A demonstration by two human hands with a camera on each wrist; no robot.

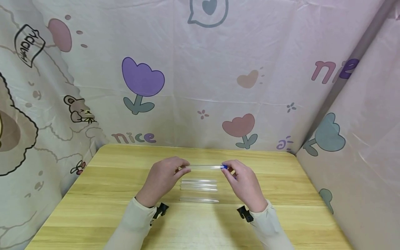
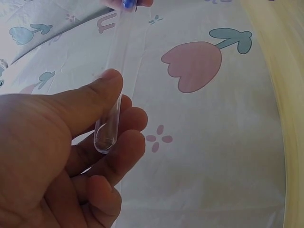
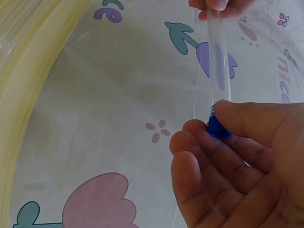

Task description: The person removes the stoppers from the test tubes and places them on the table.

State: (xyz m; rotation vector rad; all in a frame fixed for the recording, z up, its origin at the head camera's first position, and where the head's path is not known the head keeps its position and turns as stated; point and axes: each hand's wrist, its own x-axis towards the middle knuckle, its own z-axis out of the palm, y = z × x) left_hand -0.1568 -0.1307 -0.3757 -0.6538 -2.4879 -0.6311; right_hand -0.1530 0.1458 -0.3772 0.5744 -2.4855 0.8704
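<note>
A clear test tube [image 1: 204, 167] is held level above the table between both hands. My left hand [image 1: 164, 175] pinches its rounded end between thumb and fingers; that end [image 2: 105, 140] shows plainly in the left wrist view. At the other end sits a blue cap [image 3: 219, 127], gripped by the thumb and fingers of my right hand [image 1: 248, 184]. A second small bit of blue [image 1: 234, 176] shows under the right fingers, too small to tell what it is. Below the hands, several clear tubes [image 1: 198, 185] lie side by side, with more clear glass [image 1: 199, 200] nearer me.
The wooden table [image 1: 125, 215] ends at a printed cloth backdrop [image 1: 193, 69], which also hangs along the left and right sides. Black camera mounts [image 1: 245, 214] sit at both wrists.
</note>
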